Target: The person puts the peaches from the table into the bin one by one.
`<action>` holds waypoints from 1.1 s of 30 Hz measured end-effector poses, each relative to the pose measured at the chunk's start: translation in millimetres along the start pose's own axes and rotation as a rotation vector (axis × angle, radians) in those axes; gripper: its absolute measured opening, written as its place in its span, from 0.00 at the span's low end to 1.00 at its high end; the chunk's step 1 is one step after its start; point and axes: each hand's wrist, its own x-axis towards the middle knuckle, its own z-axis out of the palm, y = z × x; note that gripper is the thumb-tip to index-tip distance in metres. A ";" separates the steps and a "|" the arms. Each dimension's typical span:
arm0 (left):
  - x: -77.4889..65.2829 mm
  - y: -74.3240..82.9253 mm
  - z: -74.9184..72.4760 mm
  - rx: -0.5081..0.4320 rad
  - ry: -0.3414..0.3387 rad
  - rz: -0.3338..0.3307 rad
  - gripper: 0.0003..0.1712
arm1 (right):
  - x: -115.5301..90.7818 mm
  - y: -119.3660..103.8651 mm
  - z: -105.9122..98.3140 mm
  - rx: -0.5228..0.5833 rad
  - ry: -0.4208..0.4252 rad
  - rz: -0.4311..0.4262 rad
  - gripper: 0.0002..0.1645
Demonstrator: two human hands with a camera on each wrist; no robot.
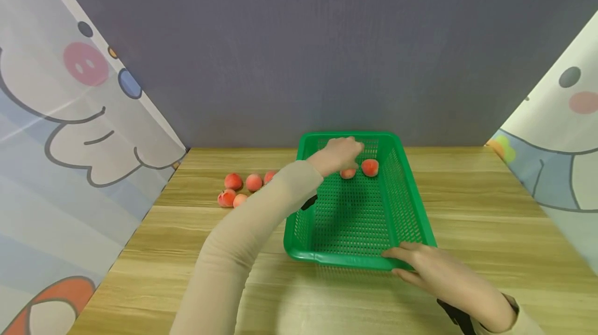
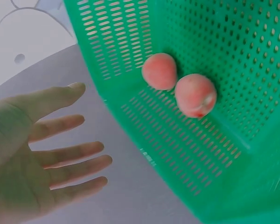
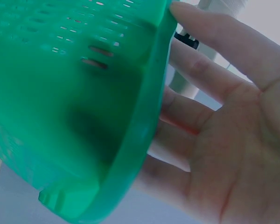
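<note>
A green plastic basket [image 1: 348,260] with slotted walls stands on the wooden table. Two red peaches [image 1: 370,168] lie side by side at its far end; the left wrist view shows both peaches [image 2: 196,95] clearly. My left hand [image 1: 339,154] is over the far part of the basket, fingers spread and nothing in them. In the head view it partly covers one peach. With my right hand [image 1: 427,266] I hold the basket's near right corner, the rim lying between thumb and fingers. Left of the basket, several more peaches [image 1: 233,181] rest on the table, some partly hidden by my left sleeve.
A dark grey panel [image 1: 327,54] rises behind the table [image 1: 486,205], close to the basket's far rim. Cartoon-printed sheets [image 1: 51,169] hang on the left and right sides. My left forearm crosses over the table and the basket's left edge.
</note>
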 end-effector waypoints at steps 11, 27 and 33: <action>-37.9 -9.4 -21.3 0.050 0.073 0.052 0.29 | -0.1 -0.5 -0.4 0.003 -0.008 -0.002 0.17; -83.2 -31.2 -31.1 0.110 0.140 0.034 0.27 | 0.3 0.4 1.3 -0.006 0.006 0.005 0.17; -98.1 -41.4 -25.7 0.063 0.150 0.008 0.26 | 0.2 1.7 1.8 0.008 -0.019 0.020 0.18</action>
